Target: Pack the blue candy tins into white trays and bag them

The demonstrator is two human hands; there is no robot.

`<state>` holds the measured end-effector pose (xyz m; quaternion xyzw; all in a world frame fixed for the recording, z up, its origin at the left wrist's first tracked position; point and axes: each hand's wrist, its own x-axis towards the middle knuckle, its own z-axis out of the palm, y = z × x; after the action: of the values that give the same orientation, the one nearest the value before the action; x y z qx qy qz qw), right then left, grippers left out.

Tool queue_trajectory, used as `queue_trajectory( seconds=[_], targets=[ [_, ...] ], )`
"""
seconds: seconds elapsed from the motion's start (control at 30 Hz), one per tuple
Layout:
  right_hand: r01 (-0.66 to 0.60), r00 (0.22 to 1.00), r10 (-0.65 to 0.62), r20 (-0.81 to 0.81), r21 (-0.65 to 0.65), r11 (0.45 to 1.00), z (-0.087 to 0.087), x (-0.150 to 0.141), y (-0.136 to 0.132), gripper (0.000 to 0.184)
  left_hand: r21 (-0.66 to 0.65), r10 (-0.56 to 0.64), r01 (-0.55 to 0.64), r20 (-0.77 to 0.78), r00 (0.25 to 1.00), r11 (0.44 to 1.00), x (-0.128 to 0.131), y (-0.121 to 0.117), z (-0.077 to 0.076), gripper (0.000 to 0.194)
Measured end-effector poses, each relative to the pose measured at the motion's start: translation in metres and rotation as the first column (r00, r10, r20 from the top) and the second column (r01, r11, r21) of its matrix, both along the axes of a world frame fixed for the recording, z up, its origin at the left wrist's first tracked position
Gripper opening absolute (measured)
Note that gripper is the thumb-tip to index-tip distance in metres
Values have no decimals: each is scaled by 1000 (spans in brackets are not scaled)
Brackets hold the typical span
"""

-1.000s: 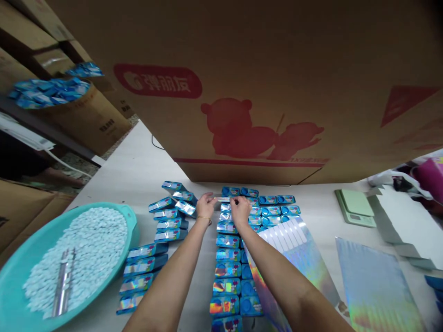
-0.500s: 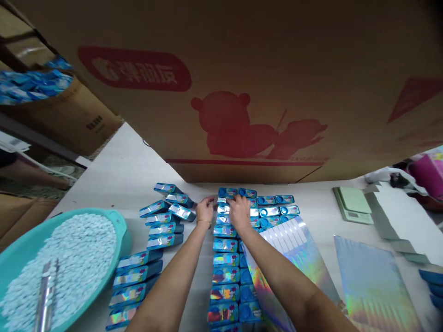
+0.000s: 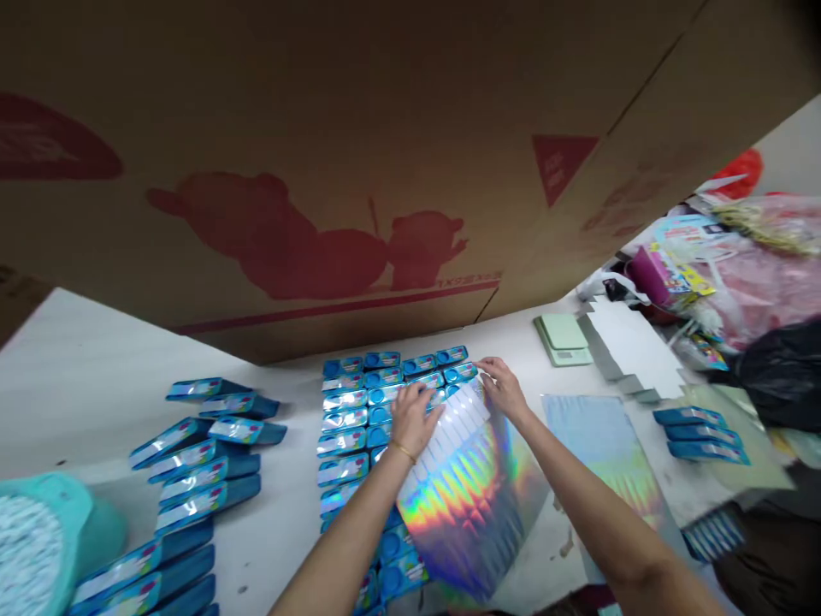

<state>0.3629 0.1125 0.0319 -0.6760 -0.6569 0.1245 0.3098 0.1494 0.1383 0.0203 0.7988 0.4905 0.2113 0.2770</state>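
Note:
Rows of small blue printed boxes [image 3: 343,441] stand side by side in the middle of the table; silvery shiny strips show on the left column. My left hand [image 3: 411,421] lies over the upper rows, fingers apart. At the right end of these rows is my right hand [image 3: 504,389], its thumb and forefinger apart, nearest to the last box [image 3: 460,373] and the top corner of a shiny rainbow sticker sheet [image 3: 471,505]. White bare strips run across the top of that sheet, which partly covers the boxes. Whether the right fingertips touch the box is unclear.
Looser blue boxes [image 3: 209,492] lie at left, beside a turquoise basin [image 3: 83,513] of pale blue pieces. A large cardboard carton [image 3: 385,103] walls off the back. To the right are a small scale [image 3: 563,340], another shiny sheet [image 3: 596,445], white card [image 3: 634,351] and several boxes [image 3: 702,435].
The view has swung right. Both hands have moved from the left column toward the right: my left hand now rests over the upper rows, my right hand is at their right end.

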Motion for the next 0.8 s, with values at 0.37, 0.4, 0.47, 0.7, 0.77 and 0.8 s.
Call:
queue_trajectory(
  seconds=[0.37, 0.4, 0.47, 0.7, 0.77, 0.8],
  targets=[
    [-350, 713, 422, 559, -238, 906, -3, 22, -14, 33, -5, 111, -113, -123, 986, 994, 58, -14, -13, 13],
    [-366, 706, 428, 564, -227, 903, -3, 25, -18, 31, -2, 113, -115, -123, 986, 993, 59, -14, -13, 13],
    [-363, 714, 415, 564, -208, 908, -4, 30, -25, 27, 0, 120, -121, -123, 985, 993, 59, -14, -14, 13],
    [-249, 786, 299, 541, -167, 954, 2, 22, -22, 33, 4, 138, -138, -110, 984, 990, 61, -15, -13, 13],
    [-261, 764, 333, 552, -207, 943, 2, 18, -18, 36, 11, 140, -140, -107, 984, 990, 60, -16, -13, 13],
    [-279, 750, 356, 557, -222, 934, 1, 18, -17, 37, 16, 140, -139, -105, 985, 990, 60, -16, -13, 12]
  ],
)
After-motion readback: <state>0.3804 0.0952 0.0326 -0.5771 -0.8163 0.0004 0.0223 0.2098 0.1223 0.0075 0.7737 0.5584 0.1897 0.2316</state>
